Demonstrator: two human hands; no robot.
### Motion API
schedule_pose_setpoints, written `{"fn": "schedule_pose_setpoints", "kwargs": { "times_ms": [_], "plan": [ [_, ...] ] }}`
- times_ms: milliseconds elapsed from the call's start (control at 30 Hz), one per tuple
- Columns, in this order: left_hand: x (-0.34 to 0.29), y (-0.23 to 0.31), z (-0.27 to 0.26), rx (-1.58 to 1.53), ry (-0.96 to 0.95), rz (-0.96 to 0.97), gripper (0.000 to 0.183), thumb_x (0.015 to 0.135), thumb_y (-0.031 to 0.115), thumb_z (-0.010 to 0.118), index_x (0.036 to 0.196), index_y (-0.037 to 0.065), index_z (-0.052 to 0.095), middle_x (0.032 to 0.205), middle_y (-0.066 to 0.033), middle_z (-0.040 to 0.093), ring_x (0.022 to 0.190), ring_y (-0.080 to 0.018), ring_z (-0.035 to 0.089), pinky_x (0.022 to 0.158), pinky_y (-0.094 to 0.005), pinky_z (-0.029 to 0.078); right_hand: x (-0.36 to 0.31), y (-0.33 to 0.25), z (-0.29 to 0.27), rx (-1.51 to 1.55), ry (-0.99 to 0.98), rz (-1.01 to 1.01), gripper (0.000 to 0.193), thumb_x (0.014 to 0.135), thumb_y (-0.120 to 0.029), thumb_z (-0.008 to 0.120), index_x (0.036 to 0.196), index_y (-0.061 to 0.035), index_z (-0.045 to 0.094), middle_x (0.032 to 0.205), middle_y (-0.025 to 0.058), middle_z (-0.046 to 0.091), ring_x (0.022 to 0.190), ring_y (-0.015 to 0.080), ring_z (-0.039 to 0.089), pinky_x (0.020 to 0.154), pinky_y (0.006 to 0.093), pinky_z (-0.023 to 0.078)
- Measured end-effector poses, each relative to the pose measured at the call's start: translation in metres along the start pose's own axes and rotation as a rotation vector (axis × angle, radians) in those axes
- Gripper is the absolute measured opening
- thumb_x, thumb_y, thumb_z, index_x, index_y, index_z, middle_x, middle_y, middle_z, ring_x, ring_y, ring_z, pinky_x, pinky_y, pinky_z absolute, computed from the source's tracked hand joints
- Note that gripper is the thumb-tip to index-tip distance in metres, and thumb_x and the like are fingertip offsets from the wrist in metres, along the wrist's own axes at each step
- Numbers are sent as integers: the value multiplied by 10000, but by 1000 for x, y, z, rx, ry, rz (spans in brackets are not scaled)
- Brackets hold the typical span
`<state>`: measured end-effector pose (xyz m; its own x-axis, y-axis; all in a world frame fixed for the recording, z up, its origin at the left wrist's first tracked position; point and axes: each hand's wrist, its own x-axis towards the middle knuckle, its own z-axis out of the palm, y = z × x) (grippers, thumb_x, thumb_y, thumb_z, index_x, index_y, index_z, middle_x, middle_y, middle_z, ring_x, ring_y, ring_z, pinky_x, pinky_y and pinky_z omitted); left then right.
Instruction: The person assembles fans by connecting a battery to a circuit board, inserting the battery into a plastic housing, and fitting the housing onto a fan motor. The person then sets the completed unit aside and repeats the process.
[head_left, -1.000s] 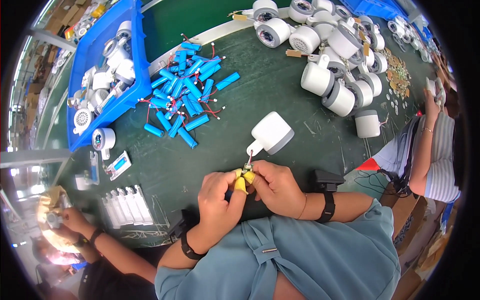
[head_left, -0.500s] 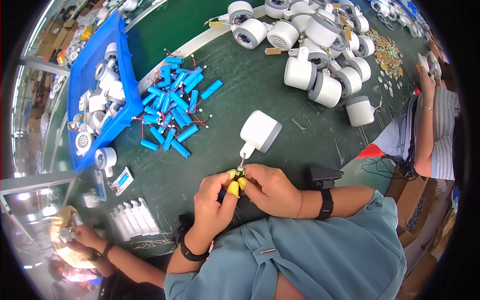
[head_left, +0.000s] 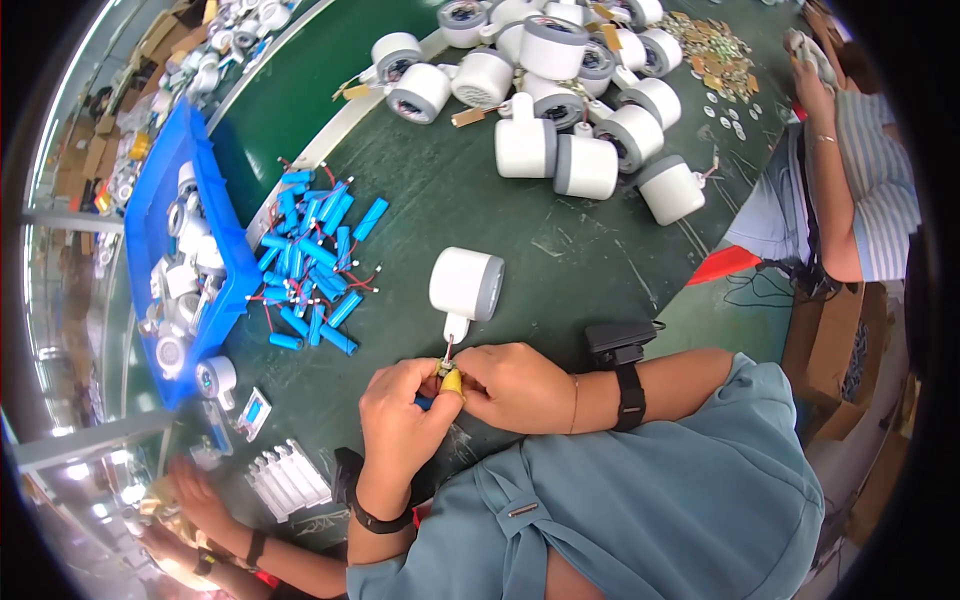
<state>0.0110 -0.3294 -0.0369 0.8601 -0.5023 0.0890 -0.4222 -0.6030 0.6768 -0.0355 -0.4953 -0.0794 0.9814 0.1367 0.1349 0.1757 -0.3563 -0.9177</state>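
Both my hands meet in front of me, fingertips in yellow finger covers, pinched on a small circuit board (head_left: pixel 446 369). My left hand (head_left: pixel 400 408) grips it from the left, with its covered thumb in front. My right hand (head_left: pixel 522 388) closes in from the right, its fingertips partly hidden. Thin wires (head_left: pixel 450 350) run from the board up into the short neck of a white fan-like housing (head_left: pixel 462 284) with a grey rim, which lies on its side on the table. A bit of blue, perhaps a battery, shows under my left hand.
Blue wired batteries (head_left: pixel 318 250) lie heaped at left, beside a blue bin (head_left: pixel 235 270) of white parts. More white housings (head_left: pixel 525 150) pile up at the back. White plastic strips (head_left: pixel 288 480) sit at near left. Co-workers' hands (head_left: pixel 200 500) work at lower left and far right.
The whole view has shifted, so table things sit further left. My hands stay together on the board, the left thumb now covering more of it. A co-worker's hands at lower left have moved apart.
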Motion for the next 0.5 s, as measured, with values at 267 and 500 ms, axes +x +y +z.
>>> {"fn": "schedule_pose_setpoints", "kwargs": {
  "times_ms": [267,500],
  "plan": [
    [0,-5,2,10,7,7,174,718,7,735,883,-13,682,747,-100,675,645,-167,632,633,-284,511,1,0,0,-2,-16,-32,149,845,-103,614,824,22,535,702,205,629,673,389,649,615,476,528],
    [-10,-3,-4,15,-29,-30,296,772,-8,715,1065,-17,673,916,-126,699,784,-190,670,744,-298,531,0,-2,-4,3,-10,-21,169,844,-117,618,817,22,526,688,204,625,671,394,647,623,484,523]
  ]
}}
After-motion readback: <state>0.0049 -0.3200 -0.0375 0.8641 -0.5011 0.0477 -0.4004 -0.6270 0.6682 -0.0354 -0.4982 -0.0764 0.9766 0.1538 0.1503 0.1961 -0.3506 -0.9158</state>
